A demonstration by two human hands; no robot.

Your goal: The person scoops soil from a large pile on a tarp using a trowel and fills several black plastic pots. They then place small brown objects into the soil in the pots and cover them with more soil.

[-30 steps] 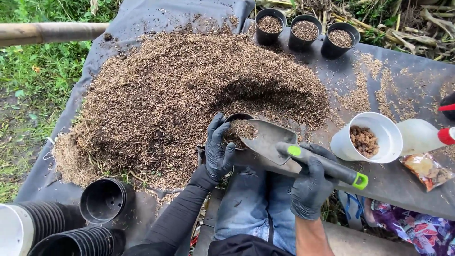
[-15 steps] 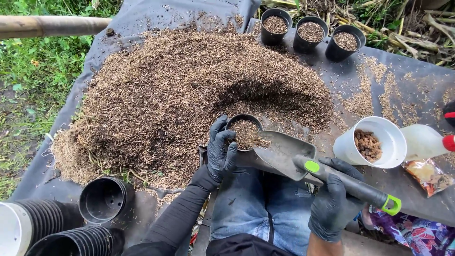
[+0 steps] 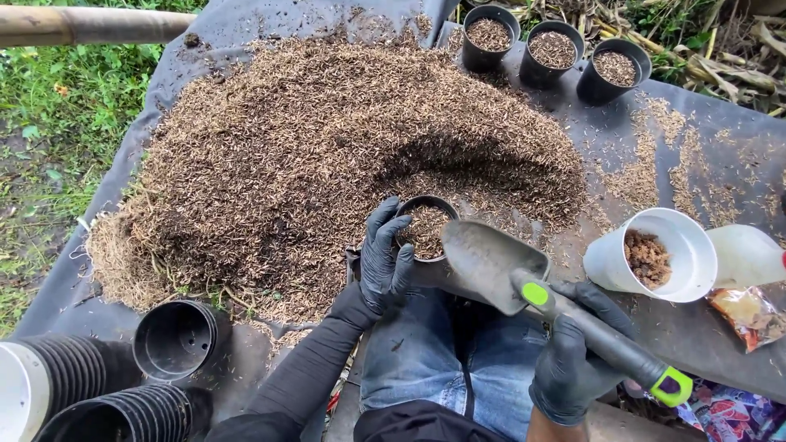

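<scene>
Three filled pots (image 3: 552,51); white cup (image 3: 655,254) holds brown granules.

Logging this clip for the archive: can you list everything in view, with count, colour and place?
husk pile: one, brown, heaped on the sheet
sheet: one, dark grey, covering the work surface
filled pots: three, black, far edge in a row
white cup: one, holding brown bits, right side
white bottle: one, right of the cup
snack packet: one, clear, right edge
empty pot: one, black, near left
pot stacks: two, black, lying at bottom left
pole: one, tan, top left
small pot: one, black, part-filled, held
trowel: one, grey with green-tipped handle
left hand: black glove, grip on the small pot
right hand: black glove, grip on the trowel
</scene>
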